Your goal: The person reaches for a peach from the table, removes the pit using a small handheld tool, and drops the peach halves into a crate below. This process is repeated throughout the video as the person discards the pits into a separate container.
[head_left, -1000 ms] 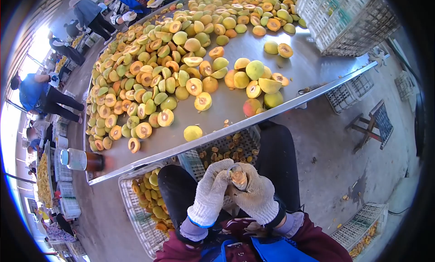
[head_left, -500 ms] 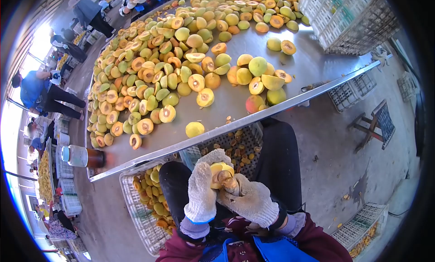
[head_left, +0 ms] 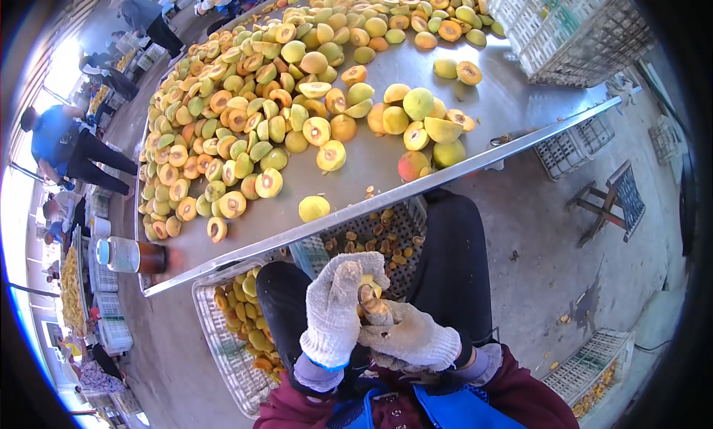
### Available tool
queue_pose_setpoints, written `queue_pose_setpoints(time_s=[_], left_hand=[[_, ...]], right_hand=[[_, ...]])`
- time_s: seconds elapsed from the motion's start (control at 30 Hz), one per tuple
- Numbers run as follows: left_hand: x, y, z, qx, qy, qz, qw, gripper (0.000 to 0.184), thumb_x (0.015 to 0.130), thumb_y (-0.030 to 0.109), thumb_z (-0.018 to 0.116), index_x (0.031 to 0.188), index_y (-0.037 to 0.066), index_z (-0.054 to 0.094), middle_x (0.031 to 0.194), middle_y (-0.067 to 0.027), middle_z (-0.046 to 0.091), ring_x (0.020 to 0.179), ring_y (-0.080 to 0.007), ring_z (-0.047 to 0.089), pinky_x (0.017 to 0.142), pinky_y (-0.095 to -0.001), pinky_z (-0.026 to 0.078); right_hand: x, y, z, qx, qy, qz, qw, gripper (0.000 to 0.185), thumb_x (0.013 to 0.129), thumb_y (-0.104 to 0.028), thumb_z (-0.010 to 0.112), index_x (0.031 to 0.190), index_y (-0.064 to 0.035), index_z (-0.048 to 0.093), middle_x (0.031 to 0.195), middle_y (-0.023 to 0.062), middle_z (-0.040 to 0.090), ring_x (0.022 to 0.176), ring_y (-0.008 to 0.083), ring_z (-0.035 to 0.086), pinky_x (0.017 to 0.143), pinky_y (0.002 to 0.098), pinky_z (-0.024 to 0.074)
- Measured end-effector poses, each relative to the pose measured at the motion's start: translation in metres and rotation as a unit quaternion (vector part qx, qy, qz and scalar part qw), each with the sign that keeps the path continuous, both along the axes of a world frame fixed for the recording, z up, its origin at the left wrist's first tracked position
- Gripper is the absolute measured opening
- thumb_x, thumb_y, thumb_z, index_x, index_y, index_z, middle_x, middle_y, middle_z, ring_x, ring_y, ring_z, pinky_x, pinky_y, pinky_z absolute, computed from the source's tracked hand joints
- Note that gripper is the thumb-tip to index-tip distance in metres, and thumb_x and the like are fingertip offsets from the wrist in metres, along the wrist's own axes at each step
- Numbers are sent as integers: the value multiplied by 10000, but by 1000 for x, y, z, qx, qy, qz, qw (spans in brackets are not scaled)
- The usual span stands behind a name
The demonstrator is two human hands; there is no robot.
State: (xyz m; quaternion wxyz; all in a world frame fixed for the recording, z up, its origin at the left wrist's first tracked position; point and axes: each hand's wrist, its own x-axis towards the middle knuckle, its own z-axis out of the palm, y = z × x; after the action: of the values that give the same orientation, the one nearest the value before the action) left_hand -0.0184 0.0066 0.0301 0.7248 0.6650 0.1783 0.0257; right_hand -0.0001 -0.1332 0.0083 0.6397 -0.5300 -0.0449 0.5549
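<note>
My left hand [head_left: 338, 303], in a pale knitted glove, is closed around a yellow peach half [head_left: 373, 284], mostly hidden by the glove's fingers. My right hand [head_left: 408, 332], in a similar stained glove, is closed and pressed up against the fruit. At its thumb side a brownish rounded end [head_left: 377, 310] sticks out against the peach; whether it is a bare thumb or a tool's handle I cannot tell. Both hands are over my lap, just in front of the metal table [head_left: 416, 240]. Under them a dark crate [head_left: 316, 254] contains scattered brown pits and scraps.
A big heap of cut peaches [head_left: 245, 125] covers much of the table. A jar of brown liquid [head_left: 134, 256] stands at the left corner, a white crate [head_left: 572, 35] at the right. Beside my leg is a crate of peach halves [head_left: 215, 340]. A wooden stool [head_left: 613, 202] stands right; people work at left.
My left hand's fingers have folded further over the peach half, hiding more of it. My right hand has shifted slightly lower against it. The view has moved a little.
</note>
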Motion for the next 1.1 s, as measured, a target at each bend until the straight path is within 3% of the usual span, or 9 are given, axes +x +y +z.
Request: queue_pose_setpoints(time_s=[0.2,0.33,0.4,0.43,0.63,0.87,1.0,1.07,1.1], left_hand=[[6,-1,-3,314,-144,-43,938,210,919,227,613,975,35,676,906,-110,683,761,-260,678,657,-317,523],[9,7,-6,443,-275,-104,847,332,979,293,526,1003,-12,653,925,-119,671,774,-194,658,675,-319,520],[11,8,-5,376,-260,-125,881,156,885,171,617,958,47,678,962,-119,681,791,-276,677,694,-321,535],[10,10,-5,377,-259,-124,881,156,885,171,617,958,47,678,962,-119,681,791,-276,677,694,-321,535],[2,6,-21,-29,-180,-158,970,397,978,329,494,994,-31,658,976,-182,666,864,-259,648,769,-384,522],[-7,1,-22,-256,-57,-73,962,480,965,419,518,1004,-47,627,972,-182,658,864,-235,645,764,-359,517],[-4,2,-24,-241,-40,-70,967,468,956,448,534,972,-14,612,922,-147,644,806,-234,634,733,-352,513],[7,-7,-45,-643,-74,-48,761,417,962,438,532,905,28,583,865,-109,618,741,-237,612,687,-355,505],[9,-16,-45,-565,-12,41,824,370,972,410,526,875,54,552,825,-86,589,698,-242,590,657,-363,498]], right_hand=[[10,-13,-3,72,156,49,984,194,912,-275,652,951,-93,597,574,7,543,425,78,492,365,229,354],[5,-19,-20,116,148,48,981,178,919,-264,634,941,-91,601,576,10,545,410,78,476,354,224,341],[13,-22,-24,142,236,120,954,175,906,-251,646,960,-87,613,626,9,564,483,85,511,417,236,396],[8,-18,-29,145,96,104,979,208,877,-232,672,985,-64,615,738,22,595,642,106,559,585,259,469],[-3,-16,-39,353,233,52,905,280,826,-223,704,987,-17,604,884,41,602,811,129,568,777,274,464],[-2,-15,-36,311,269,52,910,274,805,-222,718,962,-30,600,888,33,590,791,125,571,748,262,468],[-15,-7,-44,345,364,51,863,241,823,-202,703,966,-32,610,842,30,598,727,124,576,675,257,480],[-25,-2,-50,335,553,71,760,215,854,-187,672,985,-26,615,765,24,605,632,122,574,570,260,486],[-24,0,-46,367,383,114,840,244,817,-203,718,921,-27,584,751,25,576,613,116,556,520,251,451]])
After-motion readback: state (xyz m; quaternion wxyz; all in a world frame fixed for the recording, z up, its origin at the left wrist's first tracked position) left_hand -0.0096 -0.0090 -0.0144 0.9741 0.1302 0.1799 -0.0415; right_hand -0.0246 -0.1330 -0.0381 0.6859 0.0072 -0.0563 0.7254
